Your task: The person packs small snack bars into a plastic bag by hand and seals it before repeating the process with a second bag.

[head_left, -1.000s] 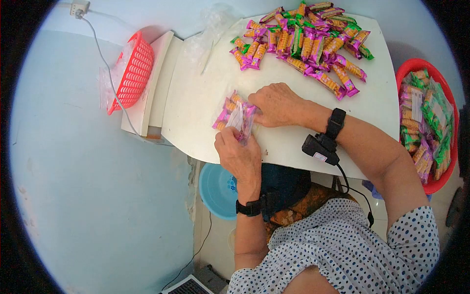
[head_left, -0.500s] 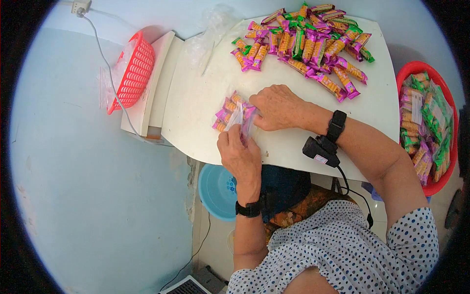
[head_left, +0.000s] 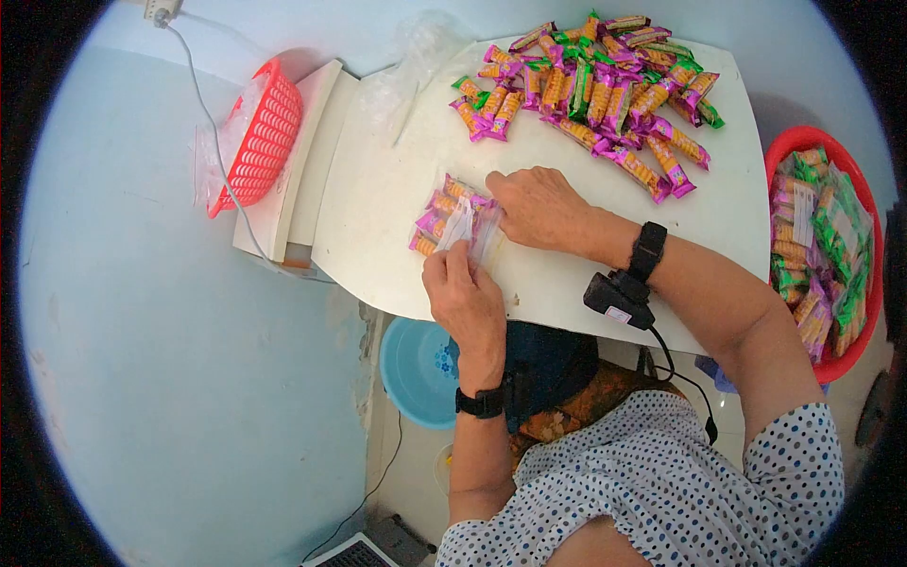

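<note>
A clear plastic bag lies on the white table, holding several small snack packs in purple wrappers, with a white label on it. My left hand pinches the bag's near edge between thumb and fingers. At the bag's right-hand far corner, my right hand is closed with thumb and forefinger on the edge; the exact grip is partly hidden by the fingers. Beyond my hands, a loose heap of snack packs in purple and green wrappers spreads over the table.
Thin clear plastic bags lie at the table's far left. A red basket leans beside them near a hanging cable. On the right stands a red tub with filled bags. A blue basin sits below the table.
My right hand has shifted slightly along the bag's edge, away from my body. The bag's open side now lies flatter and more spread out. My left hand has barely moved.
</note>
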